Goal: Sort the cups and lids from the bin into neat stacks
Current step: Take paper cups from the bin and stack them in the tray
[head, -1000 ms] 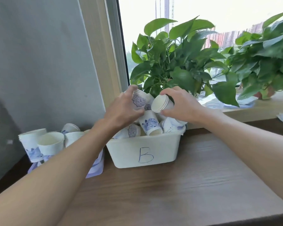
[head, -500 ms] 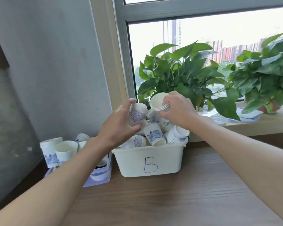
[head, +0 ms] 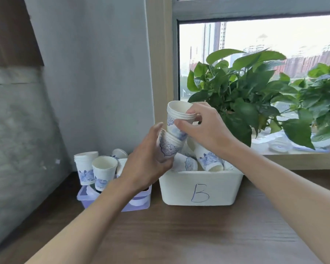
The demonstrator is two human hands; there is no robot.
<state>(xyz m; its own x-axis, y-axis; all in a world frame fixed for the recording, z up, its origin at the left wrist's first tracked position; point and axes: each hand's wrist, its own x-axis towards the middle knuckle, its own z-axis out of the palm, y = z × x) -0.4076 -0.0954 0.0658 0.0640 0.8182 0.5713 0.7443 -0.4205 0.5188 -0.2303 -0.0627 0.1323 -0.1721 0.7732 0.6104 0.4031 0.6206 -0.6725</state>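
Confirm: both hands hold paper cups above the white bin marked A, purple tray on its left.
Wrong letter: the head view shows the white bin marked B, not A. The left hand and right hand do hold paper cups above it, with the purple tray on its left.

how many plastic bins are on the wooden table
2. A white plastic bin marked B, full of white-and-blue paper cups, and a translucent purple plastic bin just left of it in the picture, partly covered by an arm.
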